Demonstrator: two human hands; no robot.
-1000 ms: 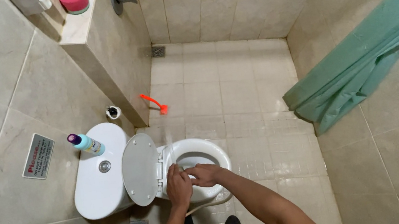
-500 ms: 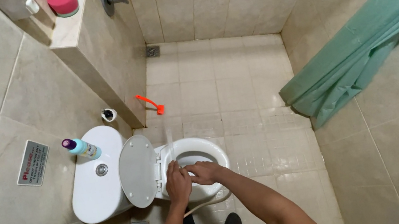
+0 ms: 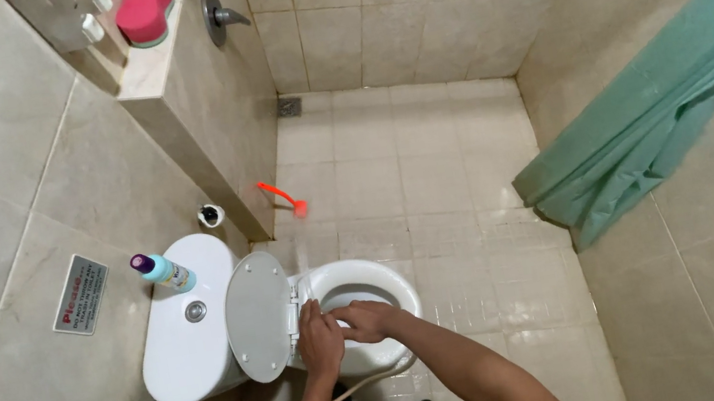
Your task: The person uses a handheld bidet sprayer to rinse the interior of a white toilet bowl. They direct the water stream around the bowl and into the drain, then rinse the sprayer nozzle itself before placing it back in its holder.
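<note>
Hands unchanged from a second ago: left hand [image 3: 320, 340] flat, fingers released, on toilet rim [image 3: 406, 289]; right hand [image 3: 365, 320] beside it, grip indeterminable; lid [image 3: 259, 316] raised.

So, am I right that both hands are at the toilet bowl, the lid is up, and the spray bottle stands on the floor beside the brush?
Not quite: the head view shows the spray bottle standing on the toilet tank, not the floor. Both hands, left and right, are at the bowl, lid up.
</note>
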